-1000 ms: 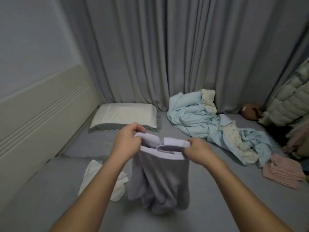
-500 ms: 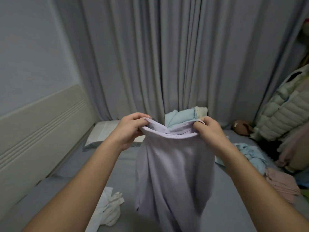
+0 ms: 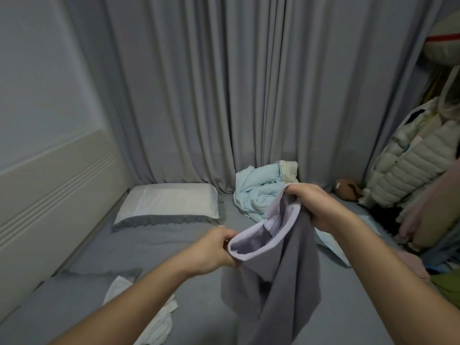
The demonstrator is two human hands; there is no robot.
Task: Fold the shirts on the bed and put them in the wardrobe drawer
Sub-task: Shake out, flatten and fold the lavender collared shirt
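Since half a second ago the lilac shirt has tilted: the left hand has dropped low while the right hand stays high, both pinching its open hem band. It hangs over the grey bed, unfolded, so folding has barely begun. The knit looks soft and limp, draping in loose folds.

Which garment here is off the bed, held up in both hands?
The lavender-grey shirt, gripped at its collar; the white garment and pink garment lie on the bed.
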